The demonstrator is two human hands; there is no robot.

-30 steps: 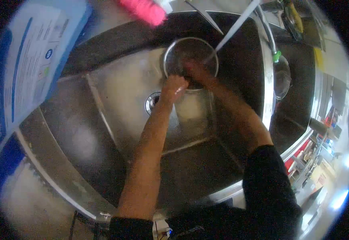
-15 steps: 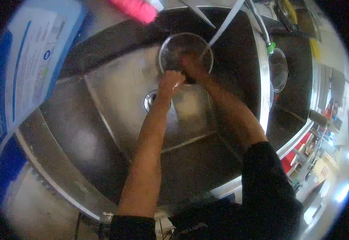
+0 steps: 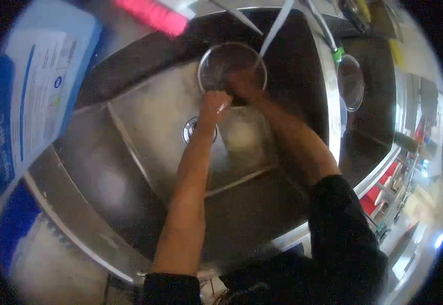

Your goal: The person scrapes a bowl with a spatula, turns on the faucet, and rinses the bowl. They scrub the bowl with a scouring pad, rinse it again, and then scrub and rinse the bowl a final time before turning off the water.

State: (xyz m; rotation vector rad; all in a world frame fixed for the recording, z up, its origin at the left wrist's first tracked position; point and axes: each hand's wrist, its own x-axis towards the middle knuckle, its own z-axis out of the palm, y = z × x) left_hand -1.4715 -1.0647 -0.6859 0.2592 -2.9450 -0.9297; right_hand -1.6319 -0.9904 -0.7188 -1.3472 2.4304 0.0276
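Note:
A round, shiny-rimmed bowl (image 3: pixel 213 66) is in the deep metal sink, tilted toward me; whether it is solid or mesh I cannot make out. My left hand (image 3: pixel 216 104) is closed at its near edge, wet on the back, with the fingertips hidden. My right hand (image 3: pixel 246 85) reaches inside the bowl, dark and smeared by motion, so its fingers do not show clearly. A pale streak (image 3: pixel 277 28), spout or water, slants down to the bowl's far right rim. Below my left wrist lies the round drain (image 3: pixel 188 131).
A large blue-and-white labelled container (image 3: pixel 43 86) stands at the left. Behind the sink (image 3: pixel 115 190) lies a bright pink, fuzzy object (image 3: pixel 153 15). Past the metal divider (image 3: pixel 335 127), a second basin holds another round, rimmed vessel (image 3: pixel 351 84). A green-tipped hose or tap (image 3: pixel 338 54) hangs over the divider.
The whole view has shifted slightly. My left hand stays at the bowl's near edge, and my right hand is still inside it, blurred in both frames.

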